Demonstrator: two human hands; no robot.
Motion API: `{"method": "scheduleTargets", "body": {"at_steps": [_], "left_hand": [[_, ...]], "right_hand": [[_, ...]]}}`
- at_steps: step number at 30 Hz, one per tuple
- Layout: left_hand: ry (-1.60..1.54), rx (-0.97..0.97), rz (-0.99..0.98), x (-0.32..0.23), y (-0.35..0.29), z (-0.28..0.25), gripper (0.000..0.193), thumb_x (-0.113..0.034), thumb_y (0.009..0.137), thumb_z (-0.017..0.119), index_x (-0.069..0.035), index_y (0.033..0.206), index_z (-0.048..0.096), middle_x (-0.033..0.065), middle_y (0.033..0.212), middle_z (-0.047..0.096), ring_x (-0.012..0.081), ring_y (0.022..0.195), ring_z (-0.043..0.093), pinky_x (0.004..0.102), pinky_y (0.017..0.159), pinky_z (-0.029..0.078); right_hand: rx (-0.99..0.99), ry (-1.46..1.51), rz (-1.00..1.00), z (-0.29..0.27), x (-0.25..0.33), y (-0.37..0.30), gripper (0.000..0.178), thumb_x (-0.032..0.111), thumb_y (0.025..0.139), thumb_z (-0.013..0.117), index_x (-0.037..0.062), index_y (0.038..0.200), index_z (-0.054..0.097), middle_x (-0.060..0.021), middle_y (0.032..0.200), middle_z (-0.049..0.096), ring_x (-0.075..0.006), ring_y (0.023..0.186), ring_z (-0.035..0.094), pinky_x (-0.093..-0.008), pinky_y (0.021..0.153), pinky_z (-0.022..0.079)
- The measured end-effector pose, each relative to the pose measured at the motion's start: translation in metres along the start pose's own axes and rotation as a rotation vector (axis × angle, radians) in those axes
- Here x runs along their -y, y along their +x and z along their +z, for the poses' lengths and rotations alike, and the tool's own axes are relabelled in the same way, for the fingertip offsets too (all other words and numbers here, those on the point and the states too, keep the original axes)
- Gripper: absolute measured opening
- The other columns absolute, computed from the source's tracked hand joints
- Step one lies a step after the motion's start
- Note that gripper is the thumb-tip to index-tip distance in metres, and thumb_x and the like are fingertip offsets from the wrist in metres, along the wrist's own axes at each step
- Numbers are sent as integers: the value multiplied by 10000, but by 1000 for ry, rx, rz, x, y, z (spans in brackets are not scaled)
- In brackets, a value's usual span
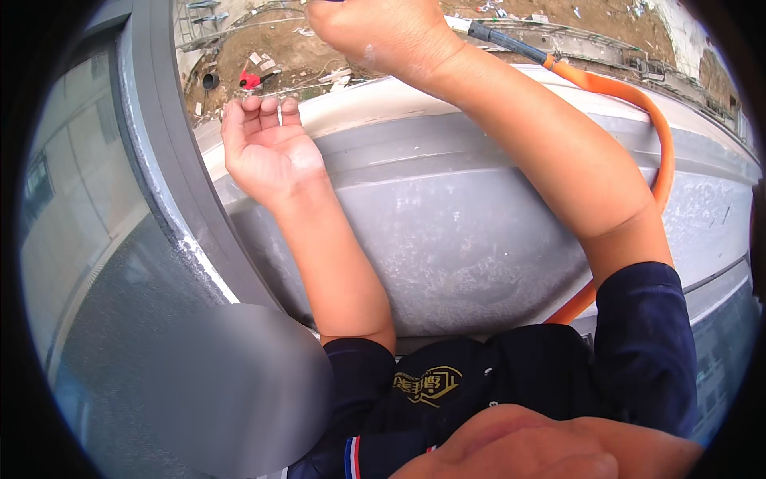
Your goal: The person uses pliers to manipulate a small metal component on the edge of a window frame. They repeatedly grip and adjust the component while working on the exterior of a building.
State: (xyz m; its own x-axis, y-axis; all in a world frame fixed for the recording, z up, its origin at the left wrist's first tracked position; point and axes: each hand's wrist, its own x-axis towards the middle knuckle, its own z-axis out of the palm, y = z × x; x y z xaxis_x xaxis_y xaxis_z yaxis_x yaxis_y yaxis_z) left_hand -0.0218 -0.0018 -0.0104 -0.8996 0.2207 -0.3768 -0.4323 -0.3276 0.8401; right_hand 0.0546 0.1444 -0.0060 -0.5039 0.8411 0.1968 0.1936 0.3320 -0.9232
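Note:
My left hand (275, 152) is raised palm up beside the grey window frame (179, 152). Its fingers are loosely curled and apart, and I see nothing held in them. My right hand (391, 40) is closed in a fist at the upper edge of the view. A bit of something dark shows by its knuckles, but most of what it grips is cut off. Behind that wrist, a dark grey sleeve-like end piece (511, 41) joins an orange hose or strap (664, 136). The orange line curves down behind my right forearm and reappears near my chest.
A grey sill (463, 239), whitish with dust, spans the space between my arms, with a pale outer ledge (367, 104) beyond. Window glass (96, 191) stands at left. Far below lies brown ground (279, 36) with scattered debris, a red object (251, 80) and a black round container (211, 81).

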Motion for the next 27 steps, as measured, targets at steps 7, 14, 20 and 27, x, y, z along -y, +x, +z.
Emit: {"method": "scheduleTargets", "body": {"at_steps": [7, 14, 20, 27], "left_hand": [[-106, 86, -119, -1, 5, -4, 147, -171, 955, 553, -59, 860, 542, 53, 775, 545, 194, 711, 499, 353, 659, 423], [-126, 61, -105, -1, 3, -2, 195, -213, 959, 561, -75, 824, 529, 48, 742, 517, 185, 668, 469, 350, 633, 406], [-153, 80, -136, 2, 4, -4, 241, -244, 959, 586, -103, 785, 498, 31, 718, 515, 167, 629, 439, 339, 610, 377], [-183, 89, -171, 1, 1, -4, 300, -275, 966, 580, -123, 735, 464, 28, 687, 479, 166, 608, 406, 331, 597, 346]], "right_hand": [[8, 22, 52, 1, 1, 0, 299, 125, 742, 671, -15, 968, 535, -289, 824, 623, -476, 850, 618, -509, 756, 491], [-92, 169, -40, 7, -6, 5, 351, 85, 758, 622, 6, 1097, 573, -246, 883, 640, -432, 857, 620, -457, 773, 494], [-63, 163, 81, 2, -6, 7, 317, 70, 772, 602, 32, 1086, 579, -103, 824, 604, -218, 754, 577, -345, 716, 481], [-69, 276, 12, 3, -4, 5, 353, 18, 797, 581, 21, 1149, 582, -59, 860, 610, -139, 791, 546, -291, 741, 475]]}}
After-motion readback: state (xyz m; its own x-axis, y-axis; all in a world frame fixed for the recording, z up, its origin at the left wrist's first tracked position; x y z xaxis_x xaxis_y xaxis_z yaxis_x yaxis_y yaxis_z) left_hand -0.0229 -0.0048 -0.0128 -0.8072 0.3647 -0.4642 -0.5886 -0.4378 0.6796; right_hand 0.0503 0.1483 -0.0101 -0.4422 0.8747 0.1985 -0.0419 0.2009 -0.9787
